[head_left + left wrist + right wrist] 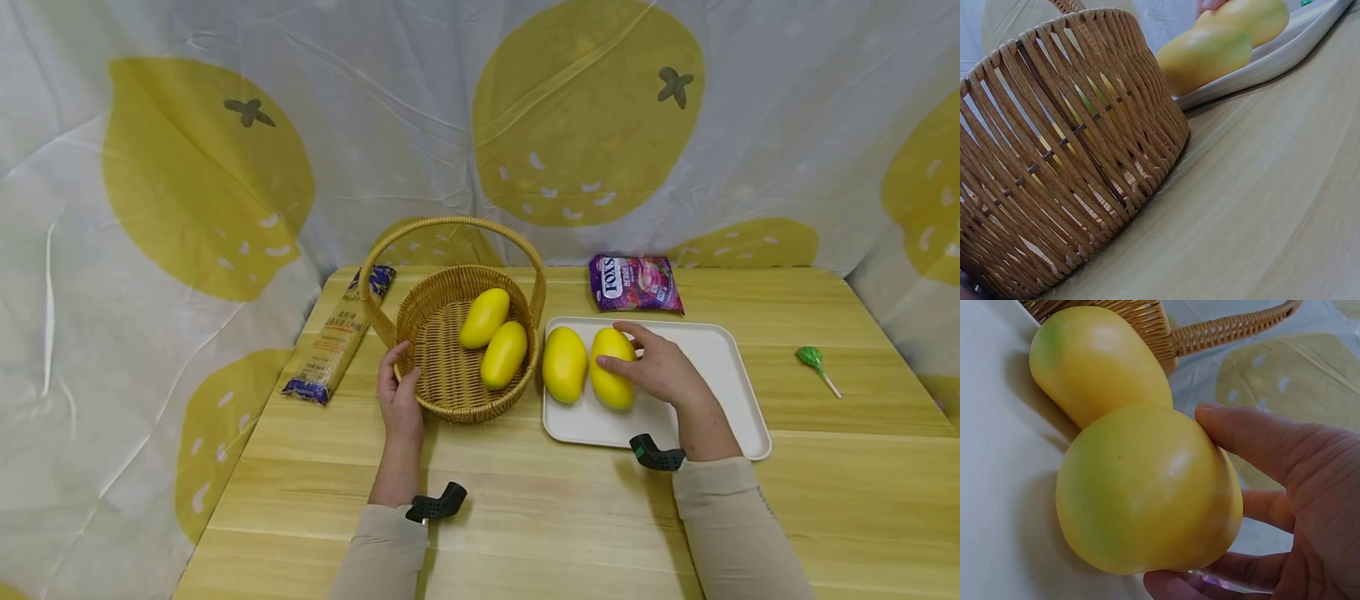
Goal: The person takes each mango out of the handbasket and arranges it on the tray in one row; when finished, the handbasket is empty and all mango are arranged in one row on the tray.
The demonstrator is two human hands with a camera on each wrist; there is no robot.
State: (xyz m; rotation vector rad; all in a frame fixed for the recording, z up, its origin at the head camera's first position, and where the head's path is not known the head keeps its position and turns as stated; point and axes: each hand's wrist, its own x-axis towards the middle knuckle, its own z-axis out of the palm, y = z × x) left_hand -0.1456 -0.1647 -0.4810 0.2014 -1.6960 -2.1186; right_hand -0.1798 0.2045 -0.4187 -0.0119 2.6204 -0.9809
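My left hand (pixel 401 408) holds the near left side of a round wicker basket (pixel 457 414), with thumb and fingers at its rim. Two yellow mangoes lie together inside the basket, the farther mango (pixel 484 318) and the nearer mango (pixel 503 356). Over a white tray (pixel 660 427), my right hand (pixel 663 367) grips a mango (pixel 613 392) between thumb and fingers. In the right wrist view this gripped mango (pixel 1141 494) shows a green patch. Just left of it, at the tray's basket side, lies another mango (pixel 565 365).
The basket's tall arched handle (pixel 453 222) rises above it. Left of the basket lies a long pasta packet (pixel 330 346). A purple Fox's candy bag (pixel 636 283) sits behind the tray, and a green lollipop (pixel 812 358) lies to its right. Lemon-print cloth hangs around the table.
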